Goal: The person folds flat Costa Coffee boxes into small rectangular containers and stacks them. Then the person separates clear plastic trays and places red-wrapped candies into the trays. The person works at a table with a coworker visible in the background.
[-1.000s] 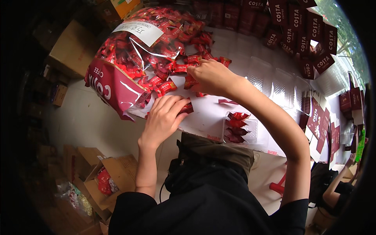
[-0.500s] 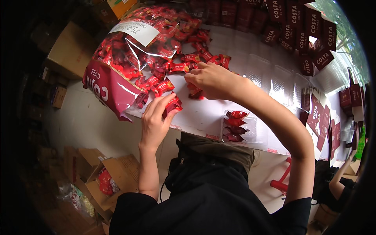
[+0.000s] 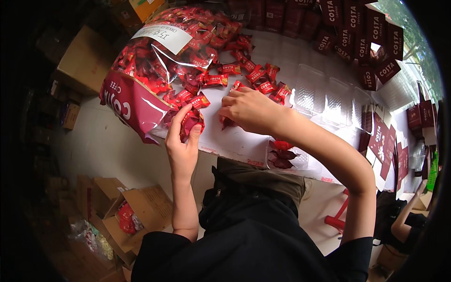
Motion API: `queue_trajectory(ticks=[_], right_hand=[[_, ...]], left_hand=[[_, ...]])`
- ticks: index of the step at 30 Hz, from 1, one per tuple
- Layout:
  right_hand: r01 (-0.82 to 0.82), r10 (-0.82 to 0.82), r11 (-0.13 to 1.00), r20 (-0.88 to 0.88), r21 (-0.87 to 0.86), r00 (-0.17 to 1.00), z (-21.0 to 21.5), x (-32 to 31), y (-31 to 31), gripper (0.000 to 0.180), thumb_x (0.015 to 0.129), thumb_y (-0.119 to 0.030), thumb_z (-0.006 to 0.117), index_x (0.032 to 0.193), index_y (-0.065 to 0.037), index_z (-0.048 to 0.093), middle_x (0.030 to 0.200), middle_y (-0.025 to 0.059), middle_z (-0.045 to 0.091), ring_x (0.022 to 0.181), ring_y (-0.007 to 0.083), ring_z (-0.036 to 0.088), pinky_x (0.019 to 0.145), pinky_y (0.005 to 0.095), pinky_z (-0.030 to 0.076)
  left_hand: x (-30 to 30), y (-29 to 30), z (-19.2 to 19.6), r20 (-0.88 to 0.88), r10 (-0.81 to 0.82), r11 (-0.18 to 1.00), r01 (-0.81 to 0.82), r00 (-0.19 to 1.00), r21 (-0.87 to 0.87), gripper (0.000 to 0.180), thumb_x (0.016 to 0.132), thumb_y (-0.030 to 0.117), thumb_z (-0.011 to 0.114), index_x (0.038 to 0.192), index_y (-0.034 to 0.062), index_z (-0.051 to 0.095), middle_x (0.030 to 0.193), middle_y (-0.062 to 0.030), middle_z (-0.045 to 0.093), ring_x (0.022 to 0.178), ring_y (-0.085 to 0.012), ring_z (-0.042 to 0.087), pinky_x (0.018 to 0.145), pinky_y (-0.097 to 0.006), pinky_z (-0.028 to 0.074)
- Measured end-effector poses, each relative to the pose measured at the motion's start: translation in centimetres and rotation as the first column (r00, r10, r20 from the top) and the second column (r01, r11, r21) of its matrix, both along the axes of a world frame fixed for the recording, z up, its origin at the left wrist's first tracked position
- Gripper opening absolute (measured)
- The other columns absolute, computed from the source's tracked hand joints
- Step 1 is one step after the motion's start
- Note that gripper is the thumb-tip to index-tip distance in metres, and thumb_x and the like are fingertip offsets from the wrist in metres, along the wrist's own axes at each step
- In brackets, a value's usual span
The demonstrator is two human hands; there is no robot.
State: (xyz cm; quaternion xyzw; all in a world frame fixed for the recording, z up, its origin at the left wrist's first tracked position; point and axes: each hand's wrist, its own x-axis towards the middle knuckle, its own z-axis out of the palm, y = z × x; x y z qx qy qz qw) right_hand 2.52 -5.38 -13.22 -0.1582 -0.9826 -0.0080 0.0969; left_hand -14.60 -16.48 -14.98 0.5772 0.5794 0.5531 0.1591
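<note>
Red-wrapped candies (image 3: 216, 80) lie loose on the white tabletop (image 3: 225, 145), spilling from a big clear and dark-red bag (image 3: 136, 105) at the left. At the bag's mouth, my left hand (image 3: 181, 148) is closed around a few wrapped candies (image 3: 190, 123), between thumb and fingers. My right hand (image 3: 249, 108) is a short way to the right, its fingers curled down over a red candy (image 3: 227, 123) that they partly hide. Below my right forearm, a clear plastic tray (image 3: 300, 161) at the table's near edge holds several candies (image 3: 283, 162) in a row.
Empty clear trays (image 3: 307, 89) stand across the table's right side. Dark-red boxes (image 3: 361, 44) are stacked behind them. On the floor at lower left is an open cardboard box (image 3: 145, 211). Another person's arm (image 3: 404, 223) shows at far right.
My left hand has moved slightly left and nearer me with the candies. My right hand has shifted a little nearer and left, uncovering candies behind it; my forearm now covers more of the tray.
</note>
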Motion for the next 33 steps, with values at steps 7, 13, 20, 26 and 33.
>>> queue_trajectory(ticks=[7, 13, 20, 26, 33], right_hand=[[0.099, -0.099, 0.993, 0.009, -0.069, 0.995, 0.9, 0.6, -0.4, 0.013, 0.078, -0.01, 0.054, 0.085, -0.002, 0.06, 0.089, 0.0103, 0.058, 0.076, 0.0241, 0.062, 0.066, 0.0348, 0.049], [0.011, -0.041, 0.959, -0.101, -0.282, 0.994, 4.7, 2.3, -3.2, 0.019, 0.081, -0.012, 0.053, 0.095, 0.002, 0.055, 0.086, 0.0126, 0.057, 0.075, 0.0267, 0.06, 0.063, 0.036, 0.048], [-0.16, 0.085, 0.845, -0.166, -0.511, 0.982, 6.0, 4.7, -13.4, 0.038, 0.076, -0.007, 0.05, 0.111, 0.008, 0.048, 0.091, 0.0122, 0.052, 0.081, 0.0228, 0.058, 0.067, 0.0318, 0.046], [0.136, -0.233, 0.505, 0.017, -0.852, 0.972, -3.8, 6.5, -18.1, 0.039, 0.084, -0.017, 0.055, 0.116, 0.003, 0.046, 0.099, 0.0161, 0.046, 0.084, 0.032, 0.057, 0.073, 0.0381, 0.048], [0.084, -0.386, 0.262, -0.025, -0.962, 0.922, -8.1, 7.2, -18.4, 0.04, 0.083, -0.029, 0.06, 0.105, 0.004, 0.049, 0.098, 0.0186, 0.048, 0.084, 0.0364, 0.054, 0.073, 0.0404, 0.046]], left_hand=[[1.1, 0.2, 0.1, 0.42, -0.115, 0.989, 0.067, 0.9, 0.128, 0.039, 0.091, 0.021, 0.053, 0.123, -0.0023, 0.048, 0.11, -0.0082, 0.056, 0.097, -0.0116, 0.051, 0.085, -0.025, 0.04], [1.4, 0.5, 1.0, 0.438, -0.17, 0.985, 0.144, 0.883, 0.093, 0.04, 0.092, 0.019, 0.049, 0.125, -0.0033, 0.044, 0.119, -0.0109, 0.051, 0.101, -0.0144, 0.05, 0.086, -0.028, 0.042], [3.1, -5.1, 1.8, 0.596, -0.378, 0.878, 0.479, 0.709, -0.012, 0.052, 0.091, 0.028, 0.05, 0.127, -0.0073, 0.037, 0.108, -0.0154, 0.054, 0.083, -0.0157, 0.057, 0.072, -0.028, 0.047], [4.0, -10.7, -2.9, 0.268, -0.492, 0.742, 0.56, 0.828, -0.368, 0.035, 0.087, 0.008, 0.053, 0.12, -0.0014, 0.048, 0.103, -0.0123, 0.057, 0.093, -0.0204, 0.058, 0.08, -0.029, 0.045], [5.7, -11.0, -7.1, 0.087, -0.504, 0.752, 0.486, 0.859, -0.445, 0.035, 0.085, 0.007, 0.054, 0.119, -0.0006, 0.048, 0.102, -0.017, 0.055, 0.09, -0.0303, 0.058, 0.077, -0.033, 0.047]])
